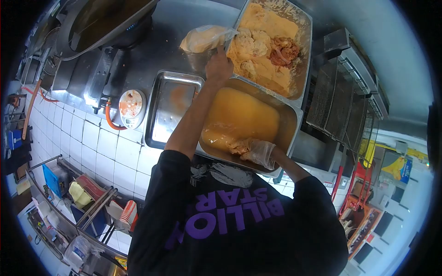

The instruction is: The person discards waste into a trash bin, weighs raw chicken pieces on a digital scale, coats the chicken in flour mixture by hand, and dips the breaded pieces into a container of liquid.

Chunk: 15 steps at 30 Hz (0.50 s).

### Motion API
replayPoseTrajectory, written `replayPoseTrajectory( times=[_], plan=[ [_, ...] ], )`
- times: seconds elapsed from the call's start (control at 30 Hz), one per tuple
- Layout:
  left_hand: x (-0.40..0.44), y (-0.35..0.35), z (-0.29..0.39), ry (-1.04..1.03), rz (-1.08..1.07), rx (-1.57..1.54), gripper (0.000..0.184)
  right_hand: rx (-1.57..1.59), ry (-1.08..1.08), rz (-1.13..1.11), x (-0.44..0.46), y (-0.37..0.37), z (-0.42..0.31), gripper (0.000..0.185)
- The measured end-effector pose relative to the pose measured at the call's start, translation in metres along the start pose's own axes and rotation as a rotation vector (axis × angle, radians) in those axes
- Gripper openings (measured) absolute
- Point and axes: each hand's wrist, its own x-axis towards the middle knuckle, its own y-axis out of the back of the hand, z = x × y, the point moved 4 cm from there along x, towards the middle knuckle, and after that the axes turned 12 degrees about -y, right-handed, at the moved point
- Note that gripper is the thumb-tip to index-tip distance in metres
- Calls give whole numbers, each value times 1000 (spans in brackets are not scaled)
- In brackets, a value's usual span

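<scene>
My left hand [219,68], bare, reaches forward with its fingers closed at the gathered end of a clear plastic bag [205,39] of pale orange powder. My right hand [261,154] wears a loose clear plastic glove. Its fingers are partly hidden, closed around a wet, orange-brown chicken piece [238,147] at the near side of a deep steel pan [294,126] of cloudy yellow liquid [244,110]. Beyond it, a second steel pan [307,41] holds orange flour [262,20] with coated lumps and a reddish pile of raw chicken [284,51].
A shallow steel tray [154,108] with orange smears lies left of the liquid. Farther left are a flour-dusted kitchen scale [132,105], an orange hose [109,117] and a large wok [92,27]. Wire fryer baskets [334,92] stand at the right.
</scene>
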Motion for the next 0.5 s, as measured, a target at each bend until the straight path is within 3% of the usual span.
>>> replayPoseTrajectory(
  times=[0.5],
  plan=[
    [-4,9,7,74,-74,-29,63,140,113,61,35,-26,29,41]
  ],
)
